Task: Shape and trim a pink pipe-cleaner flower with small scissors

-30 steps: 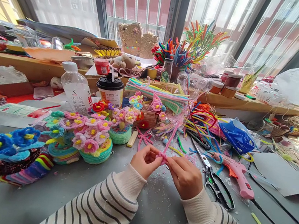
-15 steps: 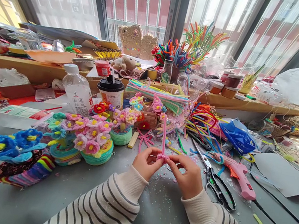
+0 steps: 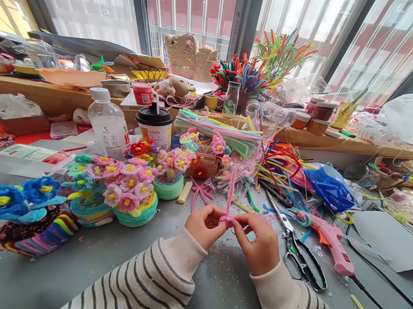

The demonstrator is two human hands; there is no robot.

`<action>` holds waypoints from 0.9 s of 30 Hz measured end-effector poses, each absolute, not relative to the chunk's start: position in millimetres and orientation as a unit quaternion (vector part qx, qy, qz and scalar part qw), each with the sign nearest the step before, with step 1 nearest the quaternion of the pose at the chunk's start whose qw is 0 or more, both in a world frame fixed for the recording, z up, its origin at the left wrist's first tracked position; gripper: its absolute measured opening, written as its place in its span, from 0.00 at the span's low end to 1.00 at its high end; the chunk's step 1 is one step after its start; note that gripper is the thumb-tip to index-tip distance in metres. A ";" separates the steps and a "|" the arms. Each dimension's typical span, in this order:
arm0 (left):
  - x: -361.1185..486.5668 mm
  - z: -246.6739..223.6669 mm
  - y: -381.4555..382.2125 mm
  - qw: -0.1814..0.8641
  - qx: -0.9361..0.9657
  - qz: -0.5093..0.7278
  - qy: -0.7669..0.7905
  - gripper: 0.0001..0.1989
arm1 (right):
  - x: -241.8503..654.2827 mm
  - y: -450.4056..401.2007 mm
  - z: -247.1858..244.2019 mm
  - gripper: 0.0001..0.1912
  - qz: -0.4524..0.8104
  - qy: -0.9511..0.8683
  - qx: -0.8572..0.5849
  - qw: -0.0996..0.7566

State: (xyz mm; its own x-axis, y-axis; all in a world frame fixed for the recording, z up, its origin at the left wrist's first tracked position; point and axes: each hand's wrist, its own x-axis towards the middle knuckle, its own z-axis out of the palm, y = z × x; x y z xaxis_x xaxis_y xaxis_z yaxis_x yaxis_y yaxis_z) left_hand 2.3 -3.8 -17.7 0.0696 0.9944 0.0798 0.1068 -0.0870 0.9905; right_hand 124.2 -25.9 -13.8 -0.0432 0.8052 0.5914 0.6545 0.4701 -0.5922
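Note:
Between my two hands, over the middle of the grey table, is a pink pipe cleaner point(image 3: 230, 193). One length of it stands straight up; its lower part is bunched small at my fingertips. My left hand point(image 3: 204, 226) pinches that bunch from one side, thumb against fingers. From the other side my right hand point(image 3: 260, 240) pinches it too, close to the left fingertips. My fingers partly cover the bunched part. Just beyond my left hand lies a pink pipe-cleaner piece point(image 3: 201, 191) with several thin arms.
Scissors point(image 3: 302, 260) and a pink glue gun point(image 3: 334, 244) with a black cord lie at right. Pipe-cleaner flower pots point(image 3: 137, 211) stand at left, near a water bottle point(image 3: 106, 124) and lidded cup point(image 3: 154, 127). Bundled pipe cleaners point(image 3: 218, 131) lie behind.
The upright length of pink pipe cleaner has shifted slightly right and looks straighter. My left hand has moved a touch to the right; both hands keep their pinch.

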 end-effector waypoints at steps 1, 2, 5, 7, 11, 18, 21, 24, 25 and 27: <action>2.1 -17.1 -4.0 0.457 0.573 0.472 0.491 0.07 | 123.6 -26.0 -14.4 0.05 0.074 -0.720 -0.511 0.463; 1.6 -15.9 -4.4 0.448 0.584 0.465 0.492 0.07 | 123.0 -26.2 -15.1 0.05 0.066 -0.723 -0.514 0.457; 0.3 -12.3 -5.9 0.423 0.623 0.435 0.493 0.05 | 120.7 -26.6 -17.7 0.05 0.036 -0.729 -0.525 0.438; 0.1 -12.6 -6.2 0.400 0.634 0.435 0.499 0.04 | 119.2 -26.8 -19.3 0.06 0.013 -0.731 -0.531 0.428; 1.8 -20.4 -4.2 0.378 0.619 0.461 0.511 0.03 | 117.8 -27.3 -20.6 0.07 -0.015 -0.741 -0.526 0.418; 1.5 -24.7 1.0 0.479 0.534 0.507 0.478 0.09 | 118.4 -26.9 -16.7 0.06 0.054 -0.721 -0.523 0.450; 1.1 -22.9 1.4 0.484 0.523 0.514 0.476 0.09 | 119.2 -26.0 -16.0 0.06 0.076 -0.723 -0.522 0.446; 1.4 -21.7 0.3 0.480 0.533 0.512 0.472 0.08 | 120.6 -25.6 -16.5 0.06 0.070 -0.724 -0.522 0.446; 1.7 -21.6 -0.3 0.480 0.538 0.508 0.471 0.07 | 121.0 -25.6 -16.8 0.06 0.064 -0.725 -0.522 0.445; 2.3 -22.1 -1.3 0.474 0.546 0.499 0.478 0.05 | 121.5 -26.0 -17.5 0.06 0.042 -0.729 -0.521 0.442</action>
